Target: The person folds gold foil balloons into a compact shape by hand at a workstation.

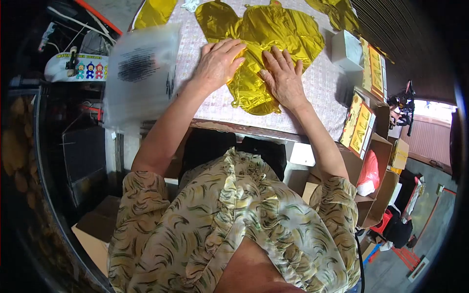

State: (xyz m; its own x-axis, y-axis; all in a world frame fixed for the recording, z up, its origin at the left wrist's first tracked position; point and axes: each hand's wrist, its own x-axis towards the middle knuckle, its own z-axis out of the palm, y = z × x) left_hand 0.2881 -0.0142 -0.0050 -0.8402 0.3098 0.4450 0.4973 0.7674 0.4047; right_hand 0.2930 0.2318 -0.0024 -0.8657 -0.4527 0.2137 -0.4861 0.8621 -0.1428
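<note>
A shiny gold foil balloon (283,29) lies flat and uninflated on the cloth-covered table (320,107), its lower part narrowing toward my body. My left hand (219,64) rests on its left edge, fingers stretched out over the foil and the thumb apart. Flat on the right side of the same balloon is my right hand (284,80), with its fingers spread. Between the two hands the foil is creased. Neither hand is gripping anything that I can see.
A clear plastic bag with dark print (139,73) hangs over the table's left edge. More gold foil (155,12) lies at the back left. At the right stand an open white box (347,51) and a card lettered "FALL" (359,126). Cardboard boxes (381,166) crowd the right side.
</note>
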